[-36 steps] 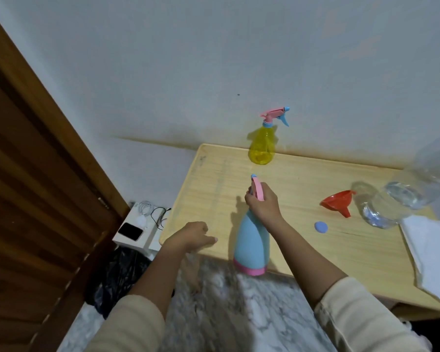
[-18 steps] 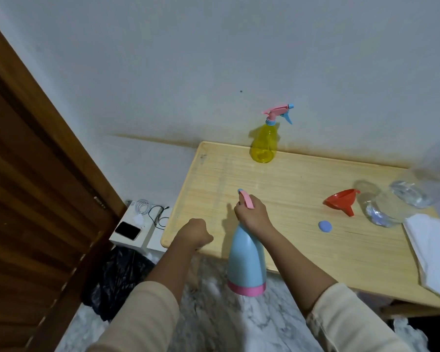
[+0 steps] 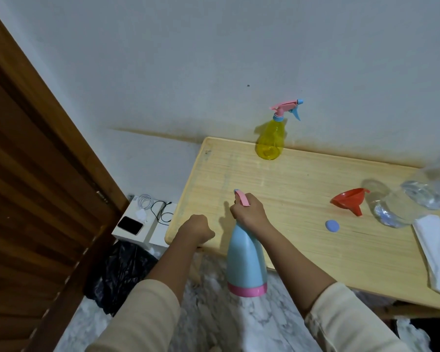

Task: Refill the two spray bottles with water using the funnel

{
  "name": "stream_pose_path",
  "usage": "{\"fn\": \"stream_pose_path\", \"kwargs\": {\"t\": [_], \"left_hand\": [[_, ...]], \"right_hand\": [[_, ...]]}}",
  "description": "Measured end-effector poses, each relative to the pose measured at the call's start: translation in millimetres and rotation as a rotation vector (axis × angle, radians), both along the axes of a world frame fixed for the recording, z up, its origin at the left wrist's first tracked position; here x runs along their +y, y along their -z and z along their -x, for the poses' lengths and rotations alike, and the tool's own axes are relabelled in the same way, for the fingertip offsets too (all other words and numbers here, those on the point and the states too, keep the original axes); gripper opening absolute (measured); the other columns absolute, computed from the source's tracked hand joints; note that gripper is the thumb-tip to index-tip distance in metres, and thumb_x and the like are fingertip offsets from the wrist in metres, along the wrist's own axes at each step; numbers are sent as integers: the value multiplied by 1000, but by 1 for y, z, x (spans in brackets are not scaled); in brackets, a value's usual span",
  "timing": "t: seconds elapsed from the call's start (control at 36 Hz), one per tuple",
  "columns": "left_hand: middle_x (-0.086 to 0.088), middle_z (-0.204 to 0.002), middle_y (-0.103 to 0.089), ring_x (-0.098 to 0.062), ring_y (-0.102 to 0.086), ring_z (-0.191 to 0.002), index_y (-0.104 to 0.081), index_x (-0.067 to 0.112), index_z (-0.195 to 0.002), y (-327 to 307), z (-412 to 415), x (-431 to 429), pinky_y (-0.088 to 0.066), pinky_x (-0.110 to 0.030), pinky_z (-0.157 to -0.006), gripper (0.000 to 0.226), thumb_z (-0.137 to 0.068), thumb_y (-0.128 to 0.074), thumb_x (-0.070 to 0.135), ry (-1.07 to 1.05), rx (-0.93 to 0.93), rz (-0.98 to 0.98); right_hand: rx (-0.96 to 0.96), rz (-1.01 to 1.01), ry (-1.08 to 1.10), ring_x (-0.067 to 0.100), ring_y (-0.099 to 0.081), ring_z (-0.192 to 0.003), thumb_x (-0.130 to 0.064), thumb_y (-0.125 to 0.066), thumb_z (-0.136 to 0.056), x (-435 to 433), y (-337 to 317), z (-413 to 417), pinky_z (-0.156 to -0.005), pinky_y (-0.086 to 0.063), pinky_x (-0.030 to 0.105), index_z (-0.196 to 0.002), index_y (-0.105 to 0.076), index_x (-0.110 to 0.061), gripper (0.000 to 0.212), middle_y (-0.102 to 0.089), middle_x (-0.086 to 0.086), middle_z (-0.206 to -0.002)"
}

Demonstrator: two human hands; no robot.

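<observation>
My right hand grips the pink trigger head of a light blue spray bottle with a pink base, held in the air over the table's near edge. My left hand is a closed fist at the table's front left corner, holding nothing that I can see. A yellow spray bottle with a pink and blue trigger stands at the back of the wooden table against the wall. An orange funnel lies on its side at the right. Beside it lies a clear water bottle.
A small blue cap lies on the table in front of the funnel. A white cloth covers the right edge. Left of the table, a low white box holds a phone and cables. A black bag lies on the marble floor beside a wooden door.
The blue bottle has come down and toward me in my right hand, its base now below the table edge. My left hand has curled into a fist at the corner.
</observation>
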State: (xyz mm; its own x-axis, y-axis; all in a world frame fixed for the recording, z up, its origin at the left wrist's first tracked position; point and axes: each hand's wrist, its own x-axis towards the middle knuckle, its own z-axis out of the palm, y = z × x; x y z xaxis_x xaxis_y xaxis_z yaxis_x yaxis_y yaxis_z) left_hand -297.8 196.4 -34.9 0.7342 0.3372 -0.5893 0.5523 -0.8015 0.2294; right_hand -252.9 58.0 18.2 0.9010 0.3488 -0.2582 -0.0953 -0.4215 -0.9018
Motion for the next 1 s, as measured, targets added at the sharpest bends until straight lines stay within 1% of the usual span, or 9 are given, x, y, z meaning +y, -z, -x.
{"fn": "stream_pose_path", "kwargs": {"t": [0.22,0.28,0.39,0.47,0.58,0.75,0.83,0.92,1.0], "left_hand": [[-1,-69,-41,-14,-38,-54,-36,11,-64,6,2,5,-28,-25,-45,34,-88,-56,23,-11,-24,-6],[-1,-70,-41,-14,-40,-56,-36,12,-65,7,1,6,-28,-24,-45,33,-89,-56,23,-3,-27,-6],[-1,-67,-37,-15,-37,-55,-34,11,-62,8,-2,7,-26,-25,-44,37,-88,-57,23,14,-37,6],[0,-65,-33,-14,-31,-52,-32,12,-60,6,-8,7,-23,-25,-46,39,-87,-58,24,34,-70,46],[-6,-81,-46,-20,-41,-68,-44,8,-76,-15,-24,-7,-32,-28,-61,24,-87,-59,24,79,-173,177],[1,-91,-59,-13,-52,-80,-58,19,-96,-61,-59,-55,-39,-23,-70,16,-81,-56,17,186,-339,624],[6,-95,-59,-11,-59,-85,-46,25,-113,-67,-82,-79,-50,-27,-75,49,-72,-65,6,223,-351,781],[4,-111,-58,-15,-60,-102,-42,26,-118,-58,-110,-105,-55,-42,-83,74,-53,-79,27,230,-466,748],[8,-106,-58,-14,-60,-98,-44,34,-110,-50,-140,-131,-55,-46,-78,80,-41,-83,44,148,-596,669]], "right_hand": [[-5,-4,17,14,-32,-56,-15,-40,-69,1,0,5,-51,-29,19,-65,-31,-34,22,-33,0,-64],[-2,15,8,16,-35,-59,-14,-41,-71,2,1,4,-54,-30,20,-68,-36,-32,19,-36,0,-66],[-28,-20,68,13,-26,-53,0,-41,-81,2,4,1,-37,-26,11,-63,-30,-20,29,-32,-3,-65],[-77,-10,123,14,-32,-58,-3,-45,-83,-3,4,-2,-47,-29,19,-75,-37,-9,13,-38,2,-70],[-210,18,187,22,-44,-71,-4,-52,-81,-15,-5,-19,-61,-34,32,-87,-41,-6,13,-47,9,-81],[-406,28,354,24,-44,-86,-2,-58,-79,-45,-33,-64,-65,-28,26,-100,-44,-1,25,-43,11,-94],[-484,59,427,25,-42,-92,-1,-60,-77,-60,-44,-88,-69,-27,24,-104,-44,3,31,-39,9,-96],[-545,80,491,33,-44,-94,0,-61,-74,-71,-51,-115,-79,-39,38,-96,-40,-3,30,-36,8,-93],[-578,101,524,36,-42,-98,1,-62,-72,-81,-52,-143,-87,-39,47,-96,-39,-3,33,-33,8,-95]]}}
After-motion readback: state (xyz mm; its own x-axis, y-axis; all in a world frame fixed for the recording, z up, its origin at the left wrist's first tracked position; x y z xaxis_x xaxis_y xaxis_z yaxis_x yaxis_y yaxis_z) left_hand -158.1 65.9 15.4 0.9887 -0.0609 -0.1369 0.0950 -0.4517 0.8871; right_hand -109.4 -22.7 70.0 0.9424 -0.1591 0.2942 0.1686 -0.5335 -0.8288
